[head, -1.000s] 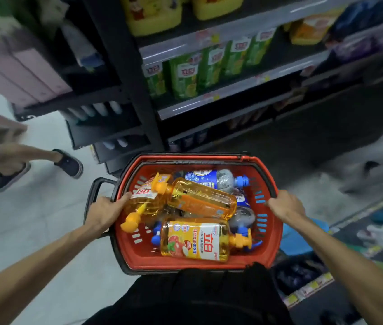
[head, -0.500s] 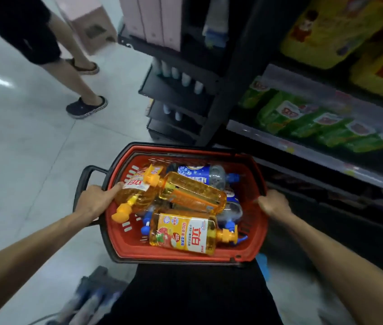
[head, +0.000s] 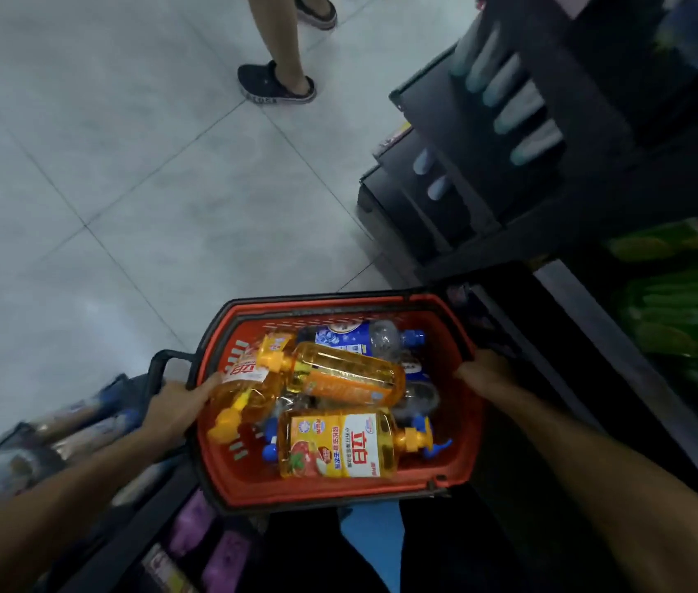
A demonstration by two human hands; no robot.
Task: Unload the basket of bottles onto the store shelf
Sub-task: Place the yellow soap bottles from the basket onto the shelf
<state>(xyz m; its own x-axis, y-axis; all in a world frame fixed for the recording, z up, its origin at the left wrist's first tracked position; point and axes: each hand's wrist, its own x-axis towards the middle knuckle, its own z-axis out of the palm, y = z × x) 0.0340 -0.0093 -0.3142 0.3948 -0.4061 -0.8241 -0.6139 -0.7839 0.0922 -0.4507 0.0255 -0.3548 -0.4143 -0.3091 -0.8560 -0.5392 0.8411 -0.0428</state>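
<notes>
A red plastic basket (head: 338, 490) with a black rim is held in front of me at waist height. My left hand (head: 176, 408) grips its left rim and my right hand (head: 486, 372) grips its right rim. Inside lie three orange pump bottles of detergent: one nearest me with a yellow label (head: 338, 445), one across the middle (head: 347, 374), one at the left (head: 248, 387). Clear bottles with blue caps (head: 364, 340) lie at the back and underneath. The store shelf (head: 621, 353) runs along my right, dark, with green packs on it.
Another person's legs and dark shoe (head: 274, 85) stand on the grey tiled floor ahead. A black end rack (head: 488, 134) with pale tubes stands at the upper right. Blurred goods on a low shelf (head: 82, 425) lie at my left; purple packs (head: 210, 545) sit below.
The view has swung left and down: the shelves moved from ahead to my right, and tiled floor now fills the upper left. Both hands stay on the basket rims.
</notes>
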